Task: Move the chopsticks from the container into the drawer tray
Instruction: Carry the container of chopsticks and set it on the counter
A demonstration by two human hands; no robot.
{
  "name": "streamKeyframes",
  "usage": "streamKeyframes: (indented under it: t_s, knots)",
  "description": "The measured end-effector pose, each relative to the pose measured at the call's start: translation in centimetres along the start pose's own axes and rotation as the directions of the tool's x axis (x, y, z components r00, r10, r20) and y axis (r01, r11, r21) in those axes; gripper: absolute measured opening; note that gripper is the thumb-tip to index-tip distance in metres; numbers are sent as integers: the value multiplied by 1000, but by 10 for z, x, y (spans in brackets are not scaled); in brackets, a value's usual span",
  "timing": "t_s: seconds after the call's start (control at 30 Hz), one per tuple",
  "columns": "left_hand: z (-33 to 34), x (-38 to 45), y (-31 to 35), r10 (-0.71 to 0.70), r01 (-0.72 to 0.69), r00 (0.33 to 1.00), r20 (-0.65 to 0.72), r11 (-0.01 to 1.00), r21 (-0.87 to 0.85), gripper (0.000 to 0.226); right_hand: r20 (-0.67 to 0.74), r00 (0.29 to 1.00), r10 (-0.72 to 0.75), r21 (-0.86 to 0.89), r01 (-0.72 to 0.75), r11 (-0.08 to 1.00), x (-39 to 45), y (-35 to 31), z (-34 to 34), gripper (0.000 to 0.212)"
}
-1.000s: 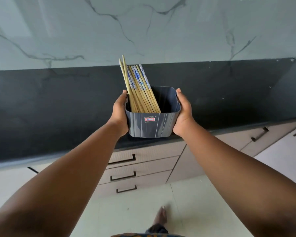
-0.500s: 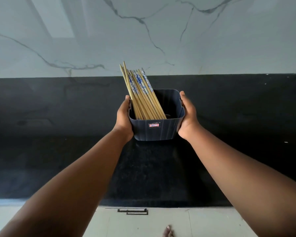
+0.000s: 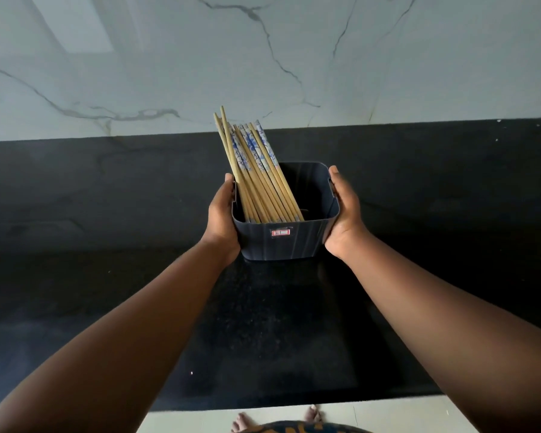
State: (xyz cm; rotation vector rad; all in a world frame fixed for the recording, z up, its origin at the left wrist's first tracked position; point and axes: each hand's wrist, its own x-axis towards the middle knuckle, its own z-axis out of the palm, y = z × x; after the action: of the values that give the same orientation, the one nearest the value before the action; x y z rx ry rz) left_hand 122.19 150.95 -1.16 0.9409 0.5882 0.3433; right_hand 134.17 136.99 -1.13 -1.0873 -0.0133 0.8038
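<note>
Arms outstretched, left hand and right hand grip container.

The person is going bare-armed and barefoot, wearing a dark patterned garment with orange markings.

Your counter is a black, finely speckled stone slab spanning the full width of the view, with a matching black upstand along its back edge and pale veined marble wall above. Directly on it you have one item: a dark grey ribbed container, set near the middle, with a small red-and-white label on its near face. Whether its base sits fully flat on the slab cannot be told. Below the near edge, pale floor tiles show.
</note>
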Motion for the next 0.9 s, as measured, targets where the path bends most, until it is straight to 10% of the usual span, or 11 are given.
streamKeyframes:
  t_s: [0.63,0.9]
  knots:
    - [-31,-45,-18,2,-14,991,133,996,90,63,-72,997,-29,23,31,999,-56,25,7,57]
    - [-50,-82,-35,157,-120,982,-107,949,292,53,-313,939,-144,31,162,986,-87,44,-19,44]
